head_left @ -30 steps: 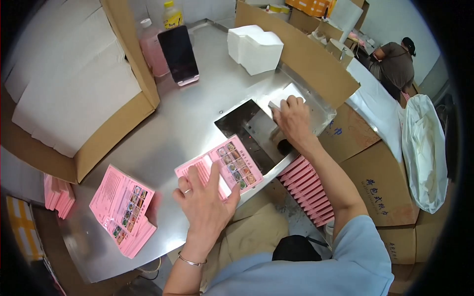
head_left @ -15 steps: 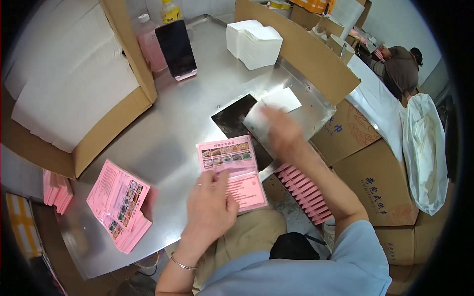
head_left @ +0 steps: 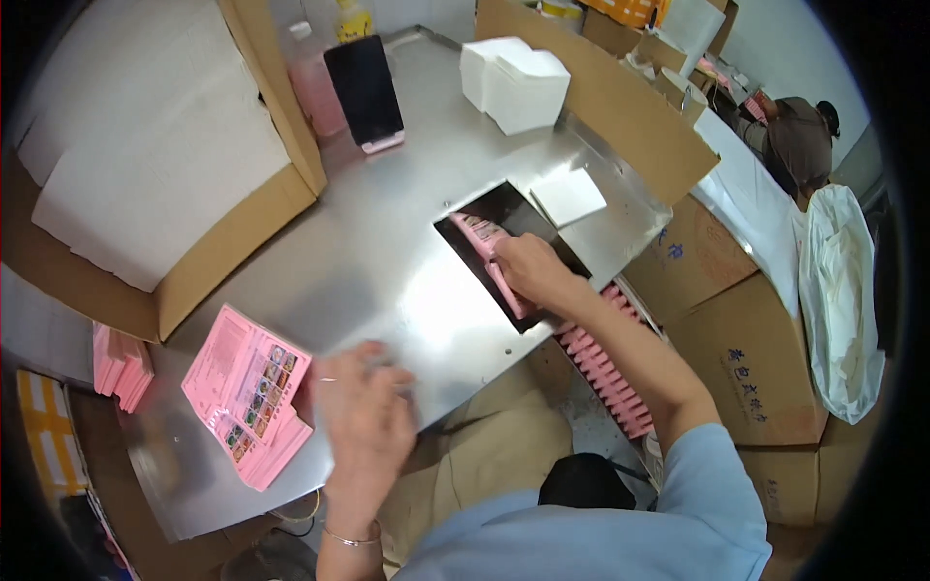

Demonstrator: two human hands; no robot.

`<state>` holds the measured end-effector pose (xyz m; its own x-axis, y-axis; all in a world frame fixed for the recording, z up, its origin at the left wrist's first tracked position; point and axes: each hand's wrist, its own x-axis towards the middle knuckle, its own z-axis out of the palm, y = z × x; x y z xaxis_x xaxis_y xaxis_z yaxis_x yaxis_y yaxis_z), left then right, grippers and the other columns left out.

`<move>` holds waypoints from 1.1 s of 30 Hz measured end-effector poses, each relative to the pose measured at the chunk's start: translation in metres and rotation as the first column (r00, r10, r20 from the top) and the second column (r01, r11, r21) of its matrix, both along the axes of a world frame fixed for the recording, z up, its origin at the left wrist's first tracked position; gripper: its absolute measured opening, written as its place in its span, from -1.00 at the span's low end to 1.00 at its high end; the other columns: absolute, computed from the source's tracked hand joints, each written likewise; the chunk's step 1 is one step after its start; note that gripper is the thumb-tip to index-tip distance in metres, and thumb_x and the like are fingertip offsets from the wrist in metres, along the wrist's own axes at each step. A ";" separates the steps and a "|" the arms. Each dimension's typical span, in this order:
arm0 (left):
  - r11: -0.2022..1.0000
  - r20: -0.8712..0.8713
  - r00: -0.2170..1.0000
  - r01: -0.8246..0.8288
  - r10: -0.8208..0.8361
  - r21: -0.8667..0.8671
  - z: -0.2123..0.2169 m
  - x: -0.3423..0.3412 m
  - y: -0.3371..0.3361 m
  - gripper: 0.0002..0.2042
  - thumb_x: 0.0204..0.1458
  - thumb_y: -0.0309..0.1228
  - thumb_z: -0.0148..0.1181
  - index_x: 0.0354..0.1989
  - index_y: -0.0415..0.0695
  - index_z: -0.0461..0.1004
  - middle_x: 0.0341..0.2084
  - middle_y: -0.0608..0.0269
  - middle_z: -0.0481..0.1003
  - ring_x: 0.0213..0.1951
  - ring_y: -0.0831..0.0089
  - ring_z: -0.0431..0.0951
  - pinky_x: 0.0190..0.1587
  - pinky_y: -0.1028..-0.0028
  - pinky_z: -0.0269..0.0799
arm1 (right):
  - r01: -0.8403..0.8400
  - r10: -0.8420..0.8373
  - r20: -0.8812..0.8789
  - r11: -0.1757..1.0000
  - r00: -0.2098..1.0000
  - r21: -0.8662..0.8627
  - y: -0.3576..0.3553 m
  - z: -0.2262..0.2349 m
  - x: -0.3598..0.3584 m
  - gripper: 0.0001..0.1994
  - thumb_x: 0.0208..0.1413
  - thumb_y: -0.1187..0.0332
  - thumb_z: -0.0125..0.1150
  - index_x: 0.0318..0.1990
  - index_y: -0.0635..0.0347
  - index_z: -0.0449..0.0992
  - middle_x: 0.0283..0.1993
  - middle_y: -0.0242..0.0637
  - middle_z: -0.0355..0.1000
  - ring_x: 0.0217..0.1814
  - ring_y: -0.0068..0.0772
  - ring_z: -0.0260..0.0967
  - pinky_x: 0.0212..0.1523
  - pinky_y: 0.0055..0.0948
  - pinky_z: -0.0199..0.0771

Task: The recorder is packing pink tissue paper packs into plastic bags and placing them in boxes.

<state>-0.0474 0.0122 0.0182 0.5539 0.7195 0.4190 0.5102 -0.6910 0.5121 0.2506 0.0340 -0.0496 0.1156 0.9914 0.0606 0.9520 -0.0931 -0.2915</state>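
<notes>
My right hand (head_left: 533, 271) is closed around a pink printed packet (head_left: 481, 237), holding it tilted over a dark rectangular opening (head_left: 465, 211) in the metal table. Part of the packet is covered by my fingers. A small pile of white folded napkins (head_left: 572, 197) lies just beyond that hand, at the far right edge of the opening. My left hand (head_left: 368, 416), blurred by motion, is above the table's front edge with its fingers apart and nothing visible in it. Left of it sits a stack of pink printed packets (head_left: 254, 392) with food pictures.
Tall white napkin stacks (head_left: 518, 85) and a phone on a stand (head_left: 366, 95) are at the back. An open carton (head_left: 237, 252) of white sheets borders the left. Pink packets in a row (head_left: 610, 373) stand below the right edge. Another person (head_left: 799, 145) bends over at far right.
The pink packet that lay under my left hand at the front edge is now in my right hand over the opening. My left hand has moved left, away from it.
</notes>
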 end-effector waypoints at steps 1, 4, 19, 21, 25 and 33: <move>0.993 -0.006 0.994 -0.105 0.106 0.047 0.012 -0.010 0.002 -0.78 -0.11 -0.62 0.15 -0.23 -0.21 0.51 -0.10 -0.06 0.44 0.03 -0.01 0.40 0.07 0.15 0.31 | -0.049 0.062 0.090 0.989 0.994 -0.138 -0.008 0.013 -0.001 -0.80 0.10 0.33 0.14 -0.36 0.32 0.55 -0.40 0.07 0.52 -0.36 0.20 0.51 -0.26 -0.03 0.54; 0.826 -0.006 0.854 -0.501 0.520 0.259 0.020 -0.050 0.022 -0.77 -0.04 -0.56 0.13 -0.16 -0.18 0.46 -0.11 -0.03 0.44 0.03 -0.01 0.38 0.17 0.09 0.20 | 0.079 -0.132 0.165 0.953 0.977 0.293 -0.026 0.038 -0.008 -0.77 0.06 0.27 0.24 -0.28 0.29 0.55 -0.28 -0.01 0.51 -0.17 0.03 0.48 -0.16 -0.06 0.45; 0.819 -0.319 0.767 -0.571 0.557 0.057 -0.015 -0.120 0.048 -0.94 0.18 -0.50 0.01 -0.21 -0.19 0.34 -0.27 0.08 0.36 -0.10 0.05 0.39 0.36 0.01 -0.05 | 0.137 -0.268 -0.063 0.268 0.961 0.954 0.079 0.150 0.123 -0.82 0.13 0.30 0.25 -0.32 0.24 0.65 -0.32 -0.12 0.49 -0.21 -0.15 0.40 -0.18 -0.22 0.37; 0.830 -0.333 0.776 -0.556 0.535 0.037 -0.018 -0.119 0.051 -0.94 0.17 -0.52 0.01 -0.22 -0.19 0.33 -0.28 0.08 0.36 -0.10 0.04 0.39 0.37 0.00 -0.07 | -0.028 -0.423 0.362 0.617 0.830 0.786 0.117 0.138 0.138 -0.75 0.14 0.17 0.23 -0.34 0.15 0.69 -0.28 -0.10 0.50 -0.19 -0.14 0.40 -0.20 -0.17 0.35; 0.812 -0.302 0.766 -0.581 0.568 0.056 -0.019 -0.120 0.047 -0.95 0.14 -0.56 0.01 -0.25 -0.20 0.32 -0.30 0.06 0.33 -0.14 0.02 0.38 0.39 0.02 -0.09 | 0.035 -0.411 0.583 0.836 0.701 0.548 0.146 0.119 0.132 -0.69 0.15 0.10 0.22 -0.39 0.13 0.69 -0.29 -0.12 0.51 -0.23 -0.13 0.44 -0.14 -0.15 0.44; 0.835 -0.364 0.762 -0.543 0.536 0.093 -0.039 -0.142 0.049 -0.93 0.14 -0.56 -0.01 -0.22 -0.23 0.31 -0.31 0.05 0.34 -0.12 0.02 0.41 0.41 -0.01 -0.10 | -0.126 -0.050 0.215 0.674 0.975 0.728 0.224 0.114 0.187 -0.51 0.24 -0.07 0.01 -0.31 0.18 0.68 -0.24 0.02 0.56 -0.09 0.03 0.49 -0.01 -0.05 0.45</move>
<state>-0.1899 0.0611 -0.0208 0.1798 0.9504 0.2536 0.9447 -0.2387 0.2250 0.4372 0.2580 0.0645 -0.0232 0.6174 0.7863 0.9931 0.1047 -0.0529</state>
